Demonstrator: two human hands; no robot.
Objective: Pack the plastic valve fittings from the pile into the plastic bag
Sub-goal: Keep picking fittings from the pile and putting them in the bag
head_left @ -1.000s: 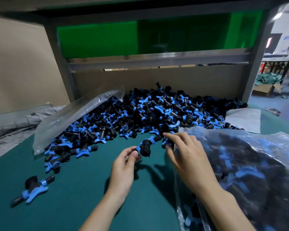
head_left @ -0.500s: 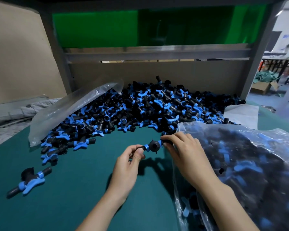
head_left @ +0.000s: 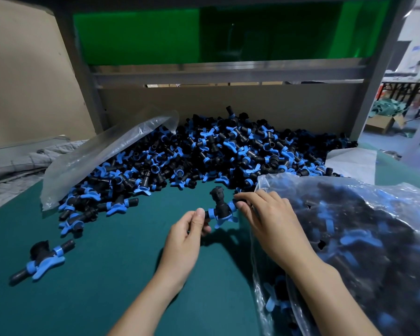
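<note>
A teal mat covers the table, and two bare forearms reach over it from the near edge. The left hand pinches one end of a single fitting between thumb and forefinger. The right hand pinches the other end with curled fingertips, so the piece hangs just above the mat between them, right beside the mouth of the bag. That fitting is a black T-shaped body with a blue collar at each end, a blue winged handle pointing down and a black stub pointing up. The bag lies on the right, clear and crinkled, stuffed with the same black-and-blue parts. One more fitting lies alone on the mat at the left, well apart from the rest. Farther back is the pile — far too many to count — spread across the table to a cardboard wall. A second bag, empty, leans over the pile's left side, and a white sheet lies at its right. Grey cloth is bunched off the left edge. Above the cardboard run a grey metal rail and a green panel — beyond the right post, a blurred room with a carton on the floor.
</note>
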